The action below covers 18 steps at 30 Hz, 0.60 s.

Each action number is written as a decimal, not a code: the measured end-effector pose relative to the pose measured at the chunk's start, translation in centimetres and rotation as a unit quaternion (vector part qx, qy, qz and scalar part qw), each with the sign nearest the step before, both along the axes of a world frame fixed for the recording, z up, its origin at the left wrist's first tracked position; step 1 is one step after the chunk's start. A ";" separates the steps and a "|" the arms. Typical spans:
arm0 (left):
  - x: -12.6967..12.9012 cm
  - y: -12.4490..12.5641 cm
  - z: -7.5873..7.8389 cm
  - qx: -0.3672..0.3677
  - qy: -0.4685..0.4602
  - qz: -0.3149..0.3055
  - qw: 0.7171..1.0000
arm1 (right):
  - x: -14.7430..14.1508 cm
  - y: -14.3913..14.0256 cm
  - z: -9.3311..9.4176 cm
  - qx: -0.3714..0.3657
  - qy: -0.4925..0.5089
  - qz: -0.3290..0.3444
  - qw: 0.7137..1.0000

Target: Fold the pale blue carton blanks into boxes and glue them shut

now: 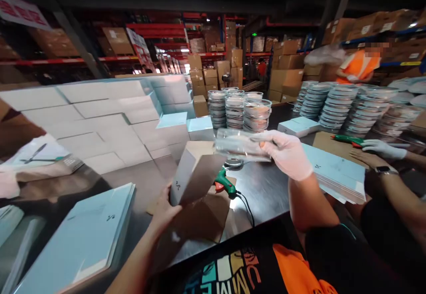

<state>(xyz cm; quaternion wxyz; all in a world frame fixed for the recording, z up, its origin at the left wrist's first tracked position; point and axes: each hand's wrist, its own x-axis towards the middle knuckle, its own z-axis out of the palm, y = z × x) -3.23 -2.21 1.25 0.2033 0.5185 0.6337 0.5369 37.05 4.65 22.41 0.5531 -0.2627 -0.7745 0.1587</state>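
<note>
My left hand (164, 209) is bare and grips the lower edge of a small open carton (195, 172), light blue outside and brown inside, tilted with its mouth toward the right. My right hand (286, 152), in a white glove, holds a clear round lidded container (241, 145) on its side right at the carton's mouth. A green glue gun (224, 184) with a black cord lies on the dark table just below the carton. Brown cardboard (203, 221) lies under it.
Stacks of clear lidded containers (234, 107) stand behind, more at the right (346, 105). Piles of flat light-blue cartons (80, 236) lie at the front left and at the right (336, 170). White boxes (106, 116) are stacked at the left. A co-worker's gloved hand (381, 147) rests at the right.
</note>
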 end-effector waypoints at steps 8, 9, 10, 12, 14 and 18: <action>2.5 -5.3 -3.4 0.010 -0.075 -0.103 0.992 | -6.7 -1.8 0.4 0.035 -0.226 0.167 0.959; 2.6 -5.3 -4.1 -0.001 -0.100 -0.078 0.992 | -7.6 -1.7 -0.7 0.044 -0.201 0.162 0.965; 2.5 -5.3 -4.8 -0.014 -0.125 -0.057 0.990 | -8.3 -1.7 -1.7 0.049 -0.172 0.158 0.971; 2.1 -5.1 -5.8 -0.039 -0.169 -0.038 0.984 | -9.1 -1.6 -3.9 0.051 -0.095 0.124 0.986; 1.7 -4.9 -6.1 -0.051 -0.198 -0.033 0.978 | -9.4 -1.3 -5.7 0.053 -0.024 0.069 0.996; 1.8 -4.9 -5.1 -0.060 -0.205 -0.084 0.973 | -10.3 -0.5 -8.3 0.089 -0.088 0.119 0.985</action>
